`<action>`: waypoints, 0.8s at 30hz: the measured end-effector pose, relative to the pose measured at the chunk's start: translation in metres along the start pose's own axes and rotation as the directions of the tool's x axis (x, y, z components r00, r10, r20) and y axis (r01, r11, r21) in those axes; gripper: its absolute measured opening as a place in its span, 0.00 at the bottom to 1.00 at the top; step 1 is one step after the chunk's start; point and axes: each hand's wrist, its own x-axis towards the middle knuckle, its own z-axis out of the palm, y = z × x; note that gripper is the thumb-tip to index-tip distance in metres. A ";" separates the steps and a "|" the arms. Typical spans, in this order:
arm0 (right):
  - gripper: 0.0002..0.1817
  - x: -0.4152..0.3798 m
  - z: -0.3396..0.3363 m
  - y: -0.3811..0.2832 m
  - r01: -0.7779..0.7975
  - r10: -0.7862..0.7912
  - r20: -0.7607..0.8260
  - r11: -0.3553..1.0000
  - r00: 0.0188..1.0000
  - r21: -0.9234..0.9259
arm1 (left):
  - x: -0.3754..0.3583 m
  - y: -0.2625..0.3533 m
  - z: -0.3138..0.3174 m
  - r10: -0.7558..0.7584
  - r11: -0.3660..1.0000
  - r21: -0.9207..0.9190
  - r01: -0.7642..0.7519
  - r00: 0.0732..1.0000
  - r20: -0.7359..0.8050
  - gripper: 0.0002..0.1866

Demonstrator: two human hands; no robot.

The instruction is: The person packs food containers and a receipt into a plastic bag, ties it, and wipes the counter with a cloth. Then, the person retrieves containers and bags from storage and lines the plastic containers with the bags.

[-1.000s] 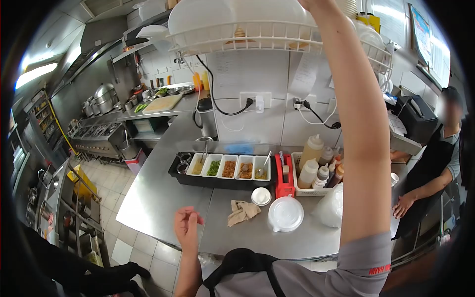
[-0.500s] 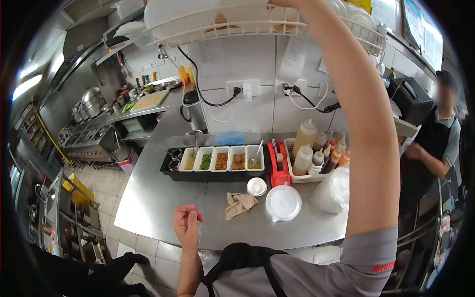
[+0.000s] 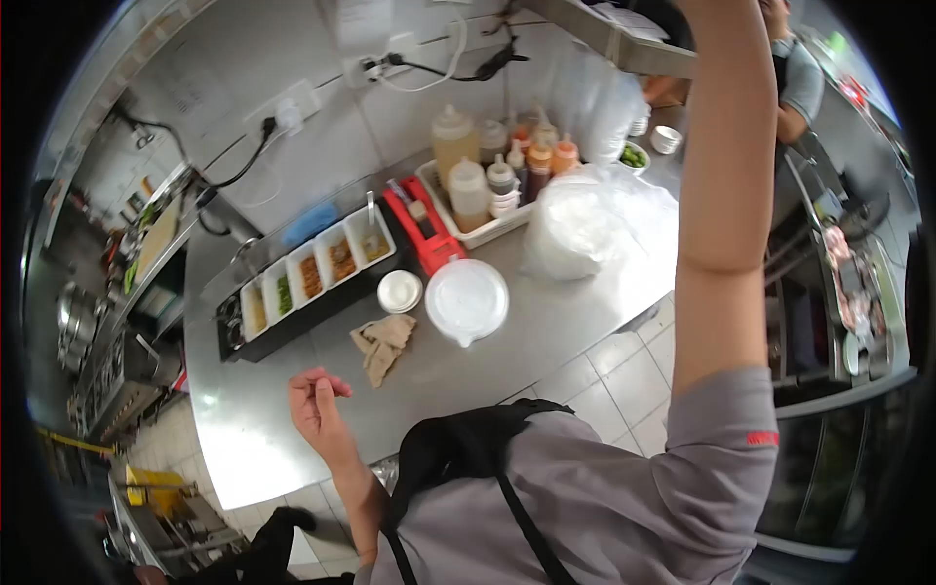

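Note:
My left hand (image 3: 320, 403) is raised at the counter's front edge, its fingers curled together; whatever they may hold is too small to make out. Just beyond it lies a crumpled brown cloth (image 3: 384, 346). My right arm reaches up past the top of the view, so the right hand is hidden. Near the middle of the steel counter (image 3: 419, 390) stand a round white lidded container (image 3: 467, 301) and small white cups (image 3: 400, 292). A red tape dispenser (image 3: 425, 229) is behind them, beside a black tray (image 3: 302, 330) of chopped ingredients.
A white basket (image 3: 485, 232) holds several sauce bottles. To its right sits a plastic bag (image 3: 573, 226). A steel shelf (image 3: 609, 37) juts out at the upper right, near another person (image 3: 801, 83). Cables hang on the wall.
The view has turned to the right and tilted. The overhead rack has left it, and more of the right side shows. My right arm stays raised; my left hand remains curled.

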 end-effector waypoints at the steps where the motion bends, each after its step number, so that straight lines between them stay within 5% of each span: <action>1: 0.22 -0.036 -0.022 0.007 -0.245 0.244 0.064 0.969 0.968 0.007 | 0.002 -0.005 0.006 -0.020 1.000 -0.004 0.020 0.999 0.032 0.05; 2: 0.17 -0.072 -0.045 0.014 -0.474 0.472 0.124 0.880 0.873 -0.017 | 0.004 -0.009 0.012 -0.038 0.999 -0.004 0.038 0.997 0.063 0.05; 4: 0.08 -0.157 -0.078 0.039 -0.483 0.481 0.045 0.876 0.875 0.019 | 0.004 -0.016 0.016 -0.063 0.996 0.073 0.052 0.986 0.155 0.04; 5: 0.10 -0.208 -0.097 0.037 -0.704 0.703 -0.049 0.710 0.710 -0.011 | 0.007 -0.023 0.025 -0.063 0.998 0.018 0.061 0.980 0.189 0.04; 6: 0.09 -0.267 -0.116 0.041 -0.910 0.913 -0.171 0.393 0.369 0.130 | 0.005 -0.031 0.031 -0.071 0.996 -0.028 0.079 0.971 0.227 0.04; 9: 0.06 -0.490 -0.180 0.006 -0.970 0.866 -0.484 -0.006 -0.127 0.244 | 0.002 -0.042 0.059 -0.124 0.982 -0.089 0.166 0.927 0.354 0.04; 11: 0.05 -0.523 -0.170 -0.052 -0.836 0.768 -0.420 -0.263 -0.484 0.481 | 0.005 -0.057 0.081 -0.142 0.981 -0.048 0.189 0.862 0.486 0.04; 12: 0.05 -0.524 -0.161 -0.070 -0.892 0.777 -0.471 -0.251 -0.417 0.375 | 0.006 -0.062 0.093 -0.240 0.971 0.143 0.194 0.829 0.505 0.07; 14: 0.07 -0.470 -0.125 -0.098 -0.998 0.757 -0.653 -0.039 -0.003 -0.041 | 0.010 -0.097 0.110 -0.072 0.870 0.436 -0.232 0.814 0.577 0.15; 17: 0.10 -0.355 -0.075 -0.142 -0.817 0.747 -0.334 0.498 0.574 -0.291 | -0.001 -0.136 0.125 -0.087 0.612 0.704 -0.361 0.854 0.513 0.28; 19: 0.10 -0.335 -0.040 -0.179 -0.792 0.790 0.059 0.607 0.610 0.066 | -0.007 -0.138 0.135 -0.121 0.496 0.778 -0.386 0.856 0.502 0.33; 21: 0.14 -0.334 -0.008 -0.206 -0.839 0.607 0.601 0.495 0.520 0.227 | -0.008 -0.129 0.136 -0.192 0.524 0.767 -0.371 0.826 0.530 0.34; 23: 0.26 -0.343 0.023 -0.227 -0.928 0.569 0.745 0.321 0.347 0.186 | -0.010 -0.130 0.133 -0.175 0.590 0.718 -0.369 0.810 0.560 0.35; 24: 0.32 -0.350 0.029 -0.232 -0.933 0.542 0.787 0.340 0.295 0.115 | -0.012 -0.140 0.128 -0.126 0.636 0.675 -0.375 0.812 0.570 0.34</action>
